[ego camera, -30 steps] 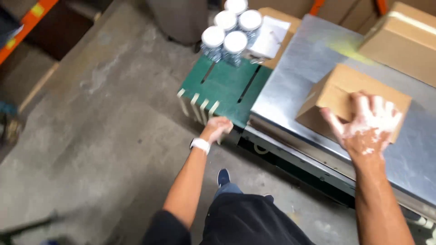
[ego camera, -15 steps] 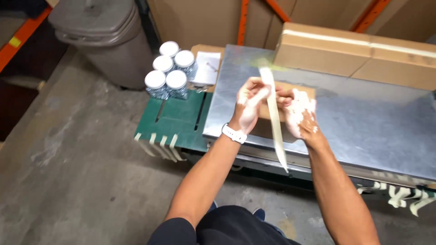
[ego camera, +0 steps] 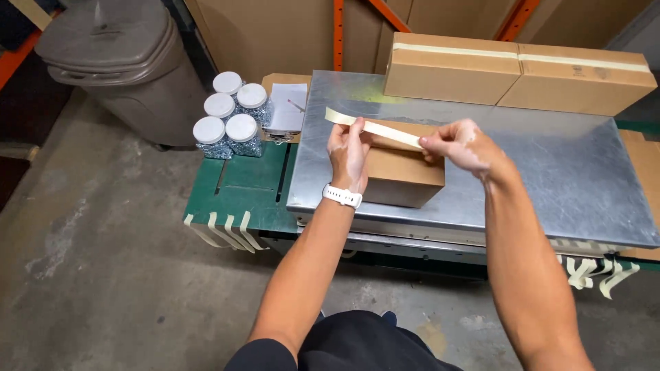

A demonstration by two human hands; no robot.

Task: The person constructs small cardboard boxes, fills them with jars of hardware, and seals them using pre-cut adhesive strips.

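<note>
A small brown cardboard box (ego camera: pixel 402 182) sits on the metal table top (ego camera: pixel 550 178). Above its top I hold a strip of beige tape (ego camera: pixel 385 129) stretched nearly level. My left hand (ego camera: pixel 348 152) pinches the strip near its left end, which sticks out past the fingers. My right hand (ego camera: pixel 462 145) pinches the right end. A white watch is on my left wrist.
Two larger taped cardboard boxes (ego camera: pixel 515 72) stand at the table's far edge. Several white-lidded jars (ego camera: pixel 230 113) stand on a green side surface (ego camera: pixel 240 196), whose front edge carries cut tape strips (ego camera: pixel 223 232). A grey bin (ego camera: pixel 117 69) stands at left. More tape strips (ego camera: pixel 598 271) hang at right.
My left hand took a tape strip from the green surface's edge. Both hands then turned it from hanging upright to stretched level over the small box. The view also rose.
</note>
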